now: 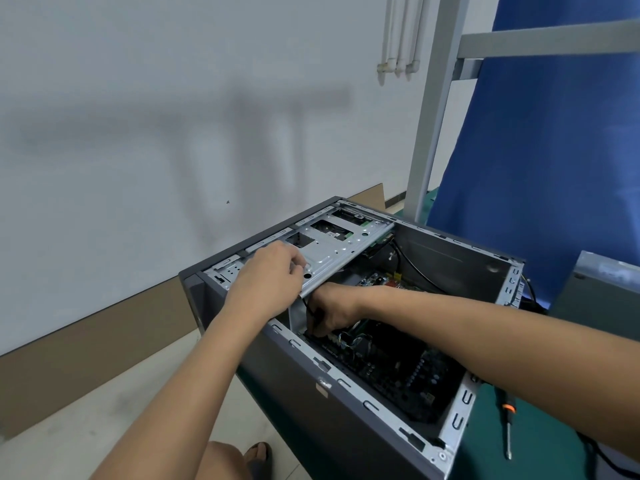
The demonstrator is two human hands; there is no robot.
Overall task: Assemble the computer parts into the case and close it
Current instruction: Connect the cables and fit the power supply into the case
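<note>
- Your case [311,393] lies open side up at the worktop's [540,455] left edge, with no panel on it yet.
- Your left hand [270,271] grips the drive cage [339,240], steadying it.
- Your right hand [329,313] pinches a black cable [305,304] beneath the cage. This looks like the cabling step; next, seat the plug squarely.

White wall [138,98], brown baseboard [86,358], blue curtain [536,150].

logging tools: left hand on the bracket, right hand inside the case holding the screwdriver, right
No: the head view shows the screwdriver lying on the table beside the case. Left hand on the bracket, right hand inside the case: correct.
</note>
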